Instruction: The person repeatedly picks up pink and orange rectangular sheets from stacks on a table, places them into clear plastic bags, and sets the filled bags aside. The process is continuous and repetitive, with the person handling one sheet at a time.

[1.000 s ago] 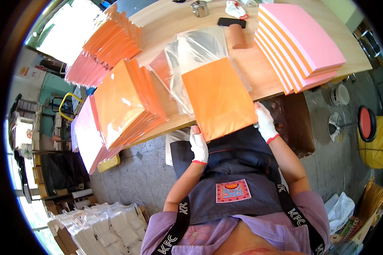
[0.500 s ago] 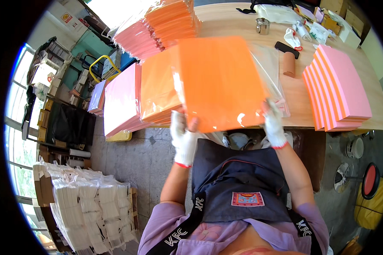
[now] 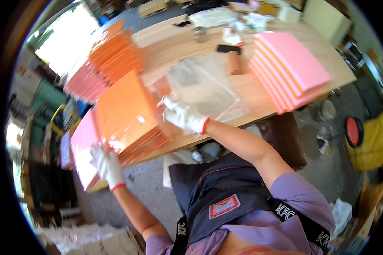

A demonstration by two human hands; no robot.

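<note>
Includes pale wooden table (image 3: 166, 44), upper centre; grey floor (image 3: 147, 185), lower left; red-seated stool (image 3: 352, 131), right; bright opening (image 3: 68, 39) (glare-washed), upper left.

We are looking at a workshop. On the big wooden table (image 3: 161, 47) we see a tall pink and orange paper stack (image 3: 291, 61), lots of shiny wrapped orange packs (image 3: 125, 104), and clear plastic bags (image 3: 200, 80). Around it we find a hard grey floor (image 3: 147, 185), a big yellow sack (image 3: 372, 146) and blurry white bundles (image 3: 78, 238).

A head-worn fisheye looks down and forward, near above the apron (image 3: 219, 180), left hand (image 3: 106, 165), right hand (image 3: 184, 117) and table (image 3: 166, 42).
</note>
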